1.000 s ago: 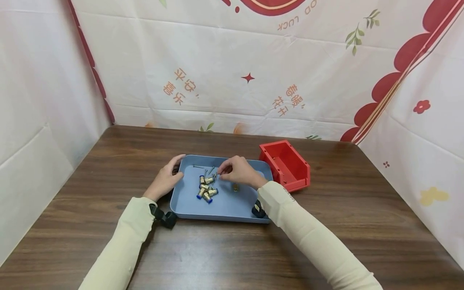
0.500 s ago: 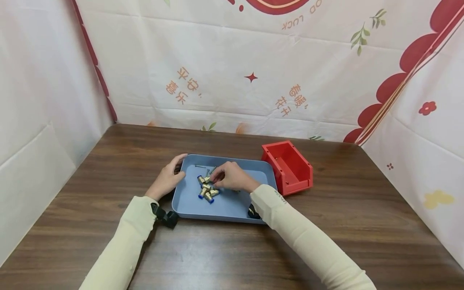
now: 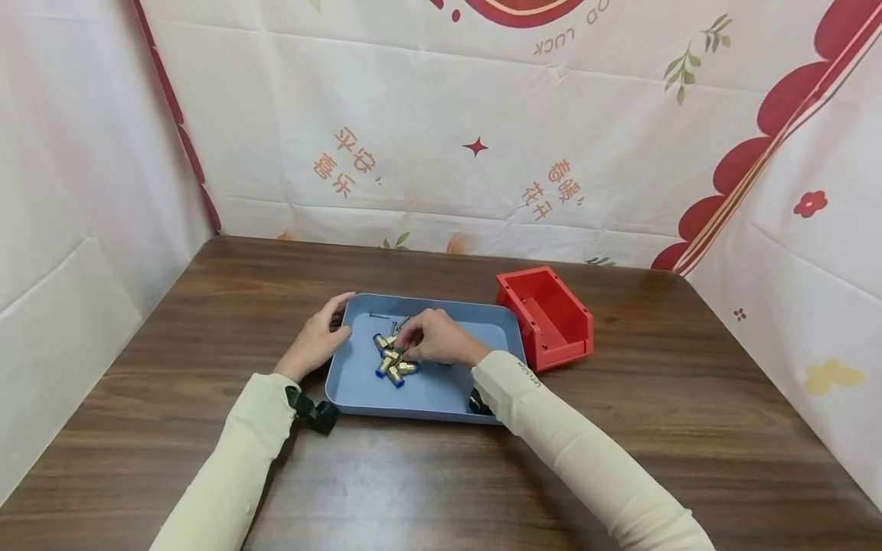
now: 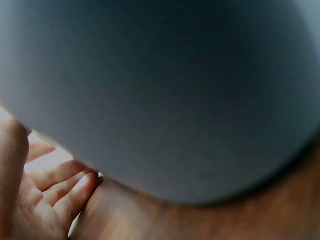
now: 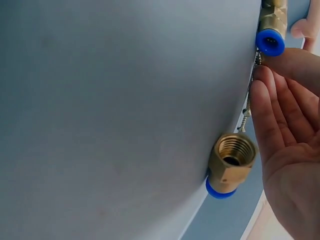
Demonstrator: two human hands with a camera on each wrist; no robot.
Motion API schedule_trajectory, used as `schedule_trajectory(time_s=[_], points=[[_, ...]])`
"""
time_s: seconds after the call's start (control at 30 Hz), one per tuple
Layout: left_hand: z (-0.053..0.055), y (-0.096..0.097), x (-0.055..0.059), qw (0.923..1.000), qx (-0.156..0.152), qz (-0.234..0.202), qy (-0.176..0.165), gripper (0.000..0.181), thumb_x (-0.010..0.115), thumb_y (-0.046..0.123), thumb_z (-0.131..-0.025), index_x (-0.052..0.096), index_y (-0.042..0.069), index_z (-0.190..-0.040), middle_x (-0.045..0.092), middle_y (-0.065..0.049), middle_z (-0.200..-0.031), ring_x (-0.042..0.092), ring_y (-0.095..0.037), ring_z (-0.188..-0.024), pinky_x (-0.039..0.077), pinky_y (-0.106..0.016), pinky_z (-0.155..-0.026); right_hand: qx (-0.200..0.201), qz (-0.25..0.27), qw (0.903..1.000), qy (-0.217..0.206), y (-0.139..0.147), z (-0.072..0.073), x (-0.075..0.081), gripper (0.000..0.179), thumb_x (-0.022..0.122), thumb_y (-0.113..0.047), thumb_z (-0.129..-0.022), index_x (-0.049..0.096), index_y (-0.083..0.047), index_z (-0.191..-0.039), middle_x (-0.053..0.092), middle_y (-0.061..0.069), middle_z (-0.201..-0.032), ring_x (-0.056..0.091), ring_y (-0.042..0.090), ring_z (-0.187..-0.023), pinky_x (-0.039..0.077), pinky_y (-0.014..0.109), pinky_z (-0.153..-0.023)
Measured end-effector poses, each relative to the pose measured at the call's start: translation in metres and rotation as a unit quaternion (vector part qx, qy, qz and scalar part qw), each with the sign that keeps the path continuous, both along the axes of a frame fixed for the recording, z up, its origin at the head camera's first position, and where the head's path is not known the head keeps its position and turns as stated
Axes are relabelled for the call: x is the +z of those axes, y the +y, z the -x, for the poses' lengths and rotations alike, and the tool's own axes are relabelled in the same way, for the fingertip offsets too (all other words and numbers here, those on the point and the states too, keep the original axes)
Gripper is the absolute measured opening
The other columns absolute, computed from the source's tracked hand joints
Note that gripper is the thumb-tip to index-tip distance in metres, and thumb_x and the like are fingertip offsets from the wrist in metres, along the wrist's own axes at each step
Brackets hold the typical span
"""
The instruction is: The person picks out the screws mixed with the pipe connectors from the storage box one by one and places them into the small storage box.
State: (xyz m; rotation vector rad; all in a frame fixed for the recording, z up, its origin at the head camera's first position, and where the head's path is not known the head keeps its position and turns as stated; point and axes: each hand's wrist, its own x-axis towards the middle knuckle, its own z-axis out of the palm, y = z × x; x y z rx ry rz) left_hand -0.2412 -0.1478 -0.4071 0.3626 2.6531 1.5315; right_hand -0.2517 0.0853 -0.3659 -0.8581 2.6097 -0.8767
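My left hand (image 3: 313,339) holds the left edge of a blue-grey tray (image 3: 365,402), its thumb over the rim. In the left wrist view its fingers (image 4: 75,197) lie along the tray's outer wall. The right hand (image 3: 441,337) is low over the tray, its thumb and fingertips drawn together beside brass fittings (image 3: 396,376) with blue collars. In the right wrist view these fingertips are right at thin threaded screws (image 5: 246,111); I cannot tell whether they pinch one. One fitting (image 5: 232,162) lies apart, near the heel of the right hand. More screws (image 3: 379,315) lie towards the tray's back.
A red open-front bin (image 3: 565,353) stands against the tray's right side. Underneath is a brown wood-grain table (image 3: 427,490), bounded by printed white cloth (image 3: 413,99) at the back and sides. Black camera mounts (image 3: 317,417) sit on the wrists.
My right hand has moved left and slightly down, from the screws to the fittings, and now covers part of the pile. The left hand stays on the tray's edge.
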Motion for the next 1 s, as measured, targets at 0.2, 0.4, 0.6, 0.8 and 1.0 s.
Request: schedule_trajectory(time_s=[0.2,0.4,0.6,0.8,1.0], points=[[-0.002,0.001,-0.001,1.0000,0.000,-0.005,-0.003,0.060,0.045,0.011,-0.093,0.028,0.013,-0.150,0.038,-0.022,-0.146,0.042,-0.039,-0.130,0.037,-0.055,-0.104,0.006,0.002,1.0000,0.004,0.001,-0.001,-0.001,0.012,0.071,0.002,-0.078,0.075,-0.008,-0.085,0.072,0.004,-0.087,0.059,0.007,-0.070,0.052,0.018,-0.065],[-0.002,0.001,0.000,0.9999,0.000,-0.009,-0.006,0.060,0.045,0.010,-0.093,0.028,0.014,-0.150,0.038,-0.022,-0.146,0.042,-0.039,-0.130,0.037,-0.055,-0.104,0.011,0.005,0.9999,0.011,0.003,0.001,-0.002,0.014,0.070,0.003,-0.079,0.075,-0.009,-0.085,0.072,0.003,-0.088,0.059,0.006,-0.070,0.051,0.018,-0.064],[0.000,0.000,0.002,1.0000,0.003,-0.005,-0.004,0.061,0.045,0.010,-0.092,0.028,0.014,-0.150,0.038,-0.021,-0.146,0.042,-0.039,-0.130,0.037,-0.055,-0.104,0.027,0.007,0.9996,0.009,0.000,0.003,-0.002,0.015,0.071,0.003,-0.078,0.075,-0.008,-0.088,0.072,0.004,-0.089,0.061,0.006,-0.071,0.052,0.018,-0.066],[0.000,0.000,0.002,1.0000,0.003,-0.004,-0.005,0.061,0.045,0.011,-0.093,0.027,0.013,-0.150,0.038,-0.021,-0.146,0.041,-0.038,-0.131,0.037,-0.055,-0.103,0.027,0.003,0.9993,0.024,0.004,0.005,-0.003,0.014,0.070,0.003,-0.078,0.075,-0.008,-0.083,0.071,0.004,-0.083,0.058,0.006,-0.069,0.051,0.018,-0.063],[0.000,-0.001,0.002,1.0000,-0.001,-0.005,-0.005,0.060,0.045,0.011,-0.093,0.027,0.014,-0.150,0.038,-0.021,-0.146,0.042,-0.038,-0.130,0.038,-0.055,-0.103,-0.010,-0.002,0.9993,0.037,0.017,0.009,-0.005,0.011,0.070,0.000,-0.079,0.075,-0.009,-0.083,0.071,0.003,-0.082,0.058,0.006,-0.068,0.051,0.018,-0.063]])
